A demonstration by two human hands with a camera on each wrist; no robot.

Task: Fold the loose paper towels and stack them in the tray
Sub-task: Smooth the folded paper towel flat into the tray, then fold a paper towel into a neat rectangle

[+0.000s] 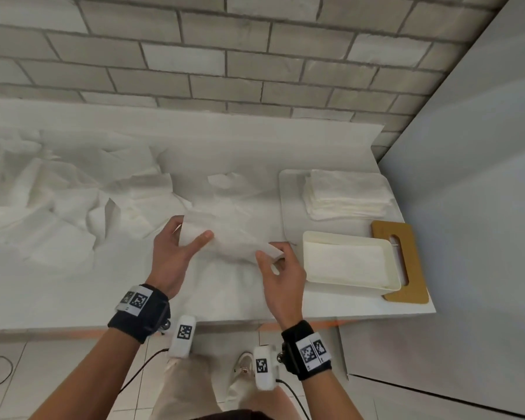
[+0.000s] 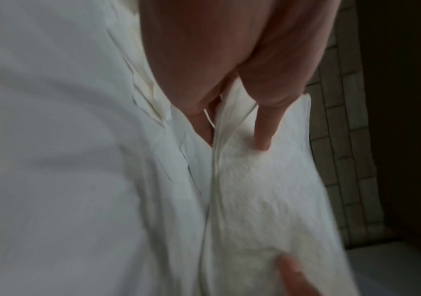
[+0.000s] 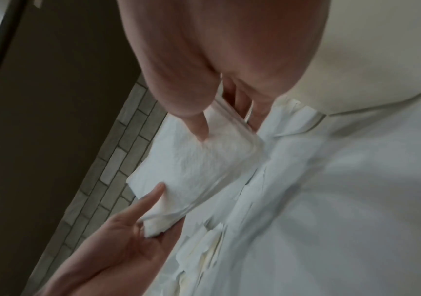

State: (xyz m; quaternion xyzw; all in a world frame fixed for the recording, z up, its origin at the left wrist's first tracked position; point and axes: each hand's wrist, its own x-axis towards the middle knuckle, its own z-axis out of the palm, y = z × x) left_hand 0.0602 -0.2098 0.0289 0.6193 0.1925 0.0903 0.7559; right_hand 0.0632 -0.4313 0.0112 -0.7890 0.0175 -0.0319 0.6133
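The left hand [image 1: 176, 253] pinches one end of a folded paper towel [image 1: 229, 241], thumb on top and fingers curled beneath, while the right hand [image 1: 281, 274] clamps the other end the same way. The towel hangs between them just above the tabletop [image 1: 73, 298], near its front edge, so I judge the person is holding it taut at both ends to square the layers before setting it down. The right wrist view shows several layer edges stacked along one side of the towel, which suggests the folding is mostly done.

Just right of the right hand stands an open cream tray [image 1: 350, 262] with a towel already lying flat inside; its closeness makes the drop a short sideways move. A wooden lid [image 1: 402, 262] with a slot lies partly under the tray toward the right edge. Behind the tray, a stack of folded towels [image 1: 346, 192] sits on a flat white board [image 1: 288, 192]. Toward the left edge, loose paper towels [image 1: 58, 201] lie crumpled in a heap, so much of the task looks to remain.
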